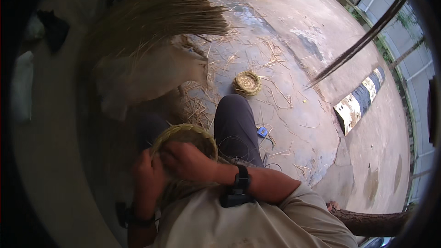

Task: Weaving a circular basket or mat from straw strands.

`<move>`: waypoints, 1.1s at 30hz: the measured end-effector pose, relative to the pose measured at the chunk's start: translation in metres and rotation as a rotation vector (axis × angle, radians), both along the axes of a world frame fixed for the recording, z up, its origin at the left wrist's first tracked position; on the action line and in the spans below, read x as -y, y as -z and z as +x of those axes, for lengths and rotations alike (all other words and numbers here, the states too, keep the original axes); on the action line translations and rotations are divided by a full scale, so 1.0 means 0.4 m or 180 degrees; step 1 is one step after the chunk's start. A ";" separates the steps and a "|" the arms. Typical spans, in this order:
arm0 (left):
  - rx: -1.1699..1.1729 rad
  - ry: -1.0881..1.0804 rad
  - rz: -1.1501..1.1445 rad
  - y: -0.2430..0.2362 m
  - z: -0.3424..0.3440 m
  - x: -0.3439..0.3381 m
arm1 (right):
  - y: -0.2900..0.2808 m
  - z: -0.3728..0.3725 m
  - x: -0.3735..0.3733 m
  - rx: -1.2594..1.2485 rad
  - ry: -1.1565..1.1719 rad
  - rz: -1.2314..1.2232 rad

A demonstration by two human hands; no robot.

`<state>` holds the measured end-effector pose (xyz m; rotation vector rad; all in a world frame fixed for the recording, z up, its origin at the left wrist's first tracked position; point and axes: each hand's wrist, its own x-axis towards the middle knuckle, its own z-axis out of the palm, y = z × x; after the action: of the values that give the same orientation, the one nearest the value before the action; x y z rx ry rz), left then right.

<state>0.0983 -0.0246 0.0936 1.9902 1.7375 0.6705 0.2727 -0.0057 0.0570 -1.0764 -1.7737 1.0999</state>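
A half-woven straw basket (186,135), round and greenish-tan, is held tilted in the lap, rim up, loose straw trailing out below it.

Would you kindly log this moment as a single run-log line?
left hand: grips woven grass basket rim | right hand: rests on basket | finished small basket: on ground ahead | straw bundle: upper left

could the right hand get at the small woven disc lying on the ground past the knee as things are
Probably not at once: the right hand grips the basket on the lap, and the small woven disc lies beyond the raised knee.
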 end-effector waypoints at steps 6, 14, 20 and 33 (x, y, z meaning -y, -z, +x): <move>0.0260 -0.0437 -0.0169 -0.004 -0.052 -0.034 | -0.019 0.056 0.003 0.1066 -0.1260 0.0521; -0.0746 0.0314 0.0388 -0.038 -0.053 -0.024 | -0.133 0.048 -0.012 0.0991 -0.0464 0.0180; -0.2251 0.2040 0.1048 -0.051 -0.074 -0.042 | -0.165 0.076 -0.081 0.1397 0.0094 0.0889; -0.1422 0.1768 0.0850 -0.050 -0.051 -0.038 | -0.119 0.052 -0.153 -0.0775 0.0024 0.1545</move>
<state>0.0777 -0.0092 0.1134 2.8147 1.2320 0.2870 0.2933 0.0554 0.1046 -0.6259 -1.7138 0.7041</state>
